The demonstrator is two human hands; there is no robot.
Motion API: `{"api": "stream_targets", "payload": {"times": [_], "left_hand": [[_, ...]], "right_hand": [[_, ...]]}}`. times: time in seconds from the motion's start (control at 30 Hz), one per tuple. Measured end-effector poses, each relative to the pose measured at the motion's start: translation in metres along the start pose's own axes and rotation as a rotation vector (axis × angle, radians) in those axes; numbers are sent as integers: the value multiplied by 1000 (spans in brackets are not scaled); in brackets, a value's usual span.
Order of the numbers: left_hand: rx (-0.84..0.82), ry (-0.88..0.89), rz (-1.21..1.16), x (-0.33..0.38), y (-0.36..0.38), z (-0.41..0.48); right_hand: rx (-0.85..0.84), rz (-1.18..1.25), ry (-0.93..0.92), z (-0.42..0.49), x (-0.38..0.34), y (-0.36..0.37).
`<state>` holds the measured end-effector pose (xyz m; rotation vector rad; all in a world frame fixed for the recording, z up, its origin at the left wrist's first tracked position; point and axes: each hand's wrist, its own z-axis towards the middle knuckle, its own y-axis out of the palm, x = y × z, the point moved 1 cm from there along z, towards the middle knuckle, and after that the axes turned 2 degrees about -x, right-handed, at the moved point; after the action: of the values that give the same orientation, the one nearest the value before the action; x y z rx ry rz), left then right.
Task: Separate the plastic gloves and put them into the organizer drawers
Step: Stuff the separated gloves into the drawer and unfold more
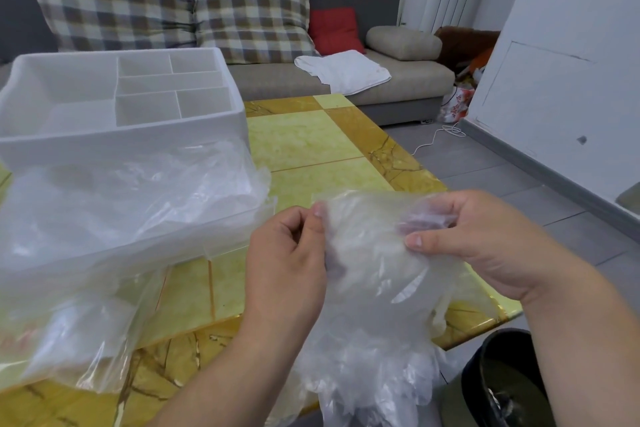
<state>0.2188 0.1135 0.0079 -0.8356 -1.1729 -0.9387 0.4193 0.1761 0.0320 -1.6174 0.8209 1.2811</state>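
The plastic gloves [374, 288] form a stack of thin, translucent, crinkled film. The stack is held in the air above the near right corner of the table [311, 135], at 5 o'clock from the organizer [121, 135]. The flat cuff edge is uppermost. The glove fingers hang limp toward 6 o'clock, past the table edge.

The left hand [287, 263] is at 9 o'clock of the stack, back of the hand toward the camera. Its thumb and forefinger pinch the left cuff edge. The other fingers curl behind the film.

The right hand [485, 239] is at 3 o'clock of the stack. Its thumb presses the front of the film. The fingers lie close together behind it and show pink through the plastic.

The organizer is a white, matte, rectangular box with an open top. Thin walls divide its right half into five compartments. A clear, wrinkled plastic bag [104, 218] lies against its front, at 9 o'clock from the hands.

The table has a glossy yellow-green surface with brown veined squares. A round black bin [502, 381] stands at 5 o'clock. A grey sofa [398, 80] with checked cushions [256, 21] is at 12 o'clock.
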Motion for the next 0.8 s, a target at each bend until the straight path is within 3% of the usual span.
{"api": "stream_targets", "payload": {"times": [0.1, 0.2, 0.3, 0.43, 0.67, 0.8], "left_hand": [[-25, 27, -44, 4, -1, -2], [-123, -63, -138, 10, 0, -6], [-201, -14, -19, 5, 1, -3], [-139, -29, -6, -1, -3, 4], [-74, 92, 97, 12, -11, 8], [-17, 233, 171, 24, -11, 1]], "right_hand": [[49, -18, -8, 0, -2, 3], [63, -25, -13, 0, -5, 3], [52, -15, 10, 1, -3, 3], [86, 20, 24, 3, 0, 1], [343, 128, 20, 1, -12, -8], [219, 26, -4, -9, -24, -4]]}}
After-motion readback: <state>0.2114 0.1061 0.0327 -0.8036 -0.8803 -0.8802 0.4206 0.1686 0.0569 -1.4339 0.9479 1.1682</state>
